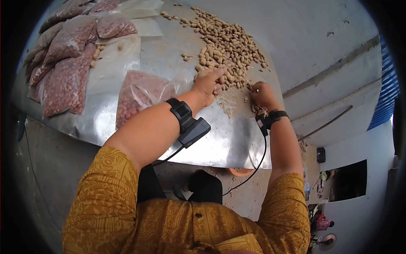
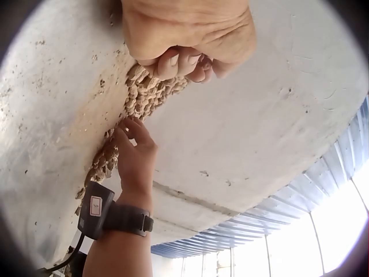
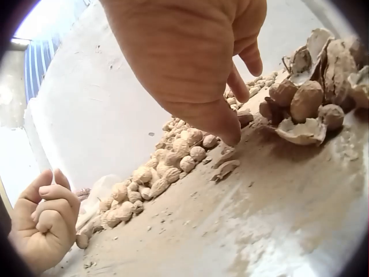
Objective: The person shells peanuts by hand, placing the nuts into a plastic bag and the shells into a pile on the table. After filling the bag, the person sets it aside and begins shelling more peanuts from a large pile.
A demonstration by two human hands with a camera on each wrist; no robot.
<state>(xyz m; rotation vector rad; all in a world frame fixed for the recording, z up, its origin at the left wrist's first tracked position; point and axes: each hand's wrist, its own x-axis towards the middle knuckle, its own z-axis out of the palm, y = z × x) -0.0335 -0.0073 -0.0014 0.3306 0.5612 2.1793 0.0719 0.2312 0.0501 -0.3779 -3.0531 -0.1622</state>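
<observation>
A heap of unshelled peanuts [image 1: 226, 42] [image 2: 147, 92] [image 3: 167, 167] lies on a shiny metal table [image 1: 220, 135]. My left hand [image 1: 208, 84] [image 2: 184, 34] [image 3: 40, 222] rests on the heap's near edge, its fingers curled in and apparently pinching peanuts. My right hand [image 1: 262, 95] [image 2: 134, 153] [image 3: 196, 63] is a little to the right at the same edge. Its fingers are extended, the tips touching the tabletop among shell bits. Broken shells and a few nuts [image 3: 314, 104] [image 1: 259, 111] lie beside the right wrist.
Several clear bags of red shelled peanuts [image 1: 67, 80] cover the table's left side, one [image 1: 139, 95] just left of my left forearm. Empty plastic bags [image 1: 114, 63] lie between them. An orange bowl [image 1: 240, 172] sits under the table's near edge. A pale concrete floor is beyond.
</observation>
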